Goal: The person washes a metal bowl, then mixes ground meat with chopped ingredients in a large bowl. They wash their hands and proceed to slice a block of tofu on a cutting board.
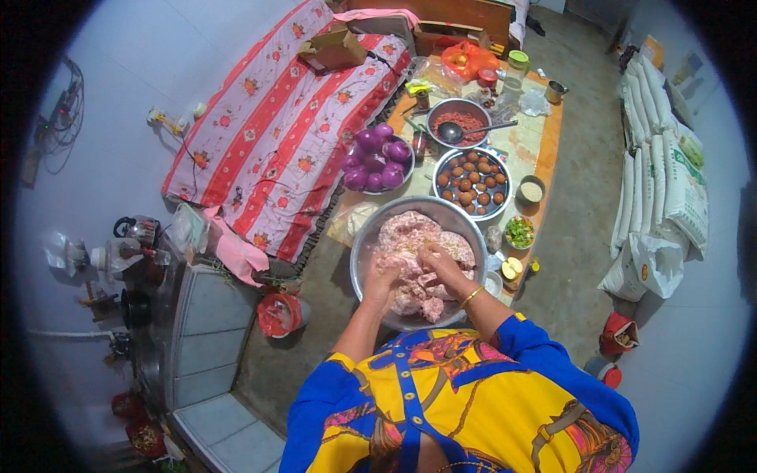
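A large metal basin (359, 260) stands at the near end of the table, filled with pale pink ground meat (408, 230). Both hands are down in it. My left hand (384, 278) presses into the meat left of the middle, its fingertips hidden there. To its right, my right hand (440, 266), with a gold bangle at the wrist, has its fingers in the meat as well. Just beyond the basin are a bowl of brown eggs (471, 180) and a bowl of purple onions (378, 159). Farther back, a ladle (452, 132) rests in a bowl of redder ground meat (465, 121).
At the table's right edge are a cup of pale grains (530, 191), a bowl of chopped vegetables (520, 232) and a halved apple (511, 268). A covered couch (284, 142) lies left, a red-lined bucket (281, 316) below it. White sacks (680, 183) are stacked at right.
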Demonstrator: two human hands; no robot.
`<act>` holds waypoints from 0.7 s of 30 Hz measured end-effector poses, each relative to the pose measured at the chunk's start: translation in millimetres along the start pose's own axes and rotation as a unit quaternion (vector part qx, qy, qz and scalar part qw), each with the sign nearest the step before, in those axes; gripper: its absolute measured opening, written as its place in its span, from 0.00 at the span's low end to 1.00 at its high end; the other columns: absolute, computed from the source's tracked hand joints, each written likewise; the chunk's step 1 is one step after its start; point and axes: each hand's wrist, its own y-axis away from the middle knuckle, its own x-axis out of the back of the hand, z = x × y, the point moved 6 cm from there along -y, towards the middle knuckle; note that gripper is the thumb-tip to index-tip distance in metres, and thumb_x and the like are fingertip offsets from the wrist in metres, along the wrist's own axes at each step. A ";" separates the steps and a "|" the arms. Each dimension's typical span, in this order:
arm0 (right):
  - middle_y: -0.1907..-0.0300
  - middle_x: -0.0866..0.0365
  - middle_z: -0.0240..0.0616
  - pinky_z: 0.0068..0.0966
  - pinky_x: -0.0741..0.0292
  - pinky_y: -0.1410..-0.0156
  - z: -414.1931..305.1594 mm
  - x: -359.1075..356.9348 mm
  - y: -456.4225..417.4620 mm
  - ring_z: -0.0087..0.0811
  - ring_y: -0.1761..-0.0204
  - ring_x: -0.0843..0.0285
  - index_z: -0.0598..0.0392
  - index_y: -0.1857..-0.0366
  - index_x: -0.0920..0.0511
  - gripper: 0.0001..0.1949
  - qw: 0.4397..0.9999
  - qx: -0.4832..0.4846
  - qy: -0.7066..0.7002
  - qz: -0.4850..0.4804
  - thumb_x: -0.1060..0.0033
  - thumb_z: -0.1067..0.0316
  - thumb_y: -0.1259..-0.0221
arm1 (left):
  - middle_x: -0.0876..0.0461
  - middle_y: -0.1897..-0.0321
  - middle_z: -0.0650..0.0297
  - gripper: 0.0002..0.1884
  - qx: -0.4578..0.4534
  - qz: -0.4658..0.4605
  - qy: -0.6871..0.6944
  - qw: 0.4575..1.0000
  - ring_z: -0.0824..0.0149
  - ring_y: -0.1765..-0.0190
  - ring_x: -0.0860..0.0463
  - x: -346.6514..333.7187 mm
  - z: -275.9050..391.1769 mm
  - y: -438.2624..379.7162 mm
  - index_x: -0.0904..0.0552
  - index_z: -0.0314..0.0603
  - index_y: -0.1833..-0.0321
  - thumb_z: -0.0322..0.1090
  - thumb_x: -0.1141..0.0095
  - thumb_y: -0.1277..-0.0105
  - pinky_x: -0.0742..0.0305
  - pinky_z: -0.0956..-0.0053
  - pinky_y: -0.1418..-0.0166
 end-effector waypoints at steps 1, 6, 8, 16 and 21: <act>0.65 0.30 0.27 0.33 0.24 0.66 -1.2 -0.2 3.2 0.28 0.62 0.28 0.45 0.55 0.29 0.19 0.998 -0.024 -0.058 0.022 0.49 0.42 0.38 | 0.26 0.51 0.59 0.22 -0.004 -0.003 -0.002 1.000 0.59 0.48 0.23 1.9 -1.9 -2.1 0.35 0.45 0.42 0.27 0.43 0.38 0.24 0.61 0.45; 0.63 0.26 0.33 0.33 0.20 0.66 1.0 -15.8 10.4 0.35 0.61 0.22 0.48 0.49 0.29 0.20 0.951 -0.129 -0.274 -0.061 0.46 0.47 0.37 | 0.28 0.47 0.58 0.25 -0.026 -0.061 -0.061 0.996 0.60 0.46 0.24 -3.6 -4.4 -2.6 0.38 0.46 0.40 0.25 0.44 0.39 0.25 0.62 0.42; 0.61 0.24 0.36 0.31 0.19 0.66 5.4 -22.0 5.9 0.34 0.63 0.22 0.53 0.48 0.29 0.21 0.961 -0.093 -0.252 -0.070 0.44 0.51 0.38 | 0.28 0.46 0.58 0.26 -0.037 -0.067 -0.125 0.989 0.60 0.46 0.24 -0.4 -7.3 -6.6 0.39 0.46 0.38 0.26 0.45 0.38 0.26 0.63 0.41; 0.57 0.23 0.40 0.24 0.22 0.60 -20.6 -14.8 0.8 0.28 0.59 0.23 0.63 0.44 0.35 0.26 0.992 0.110 -0.015 0.065 0.35 0.66 0.45 | 0.25 0.62 0.60 0.21 0.224 -0.021 -0.119 0.967 0.68 0.63 0.22 -23.9 2.7 7.7 0.30 0.42 0.46 0.29 0.45 0.43 0.23 0.73 0.68; 0.56 0.21 0.41 0.26 0.25 0.51 -34.3 -28.5 9.0 0.27 0.57 0.23 0.63 0.49 0.27 0.22 0.977 0.181 -0.111 0.009 0.33 0.65 0.47 | 0.27 0.77 0.66 0.22 0.148 -0.028 -0.191 0.970 0.73 0.80 0.29 -13.1 2.6 2.9 0.27 0.39 0.54 0.23 0.45 0.56 0.33 0.77 0.81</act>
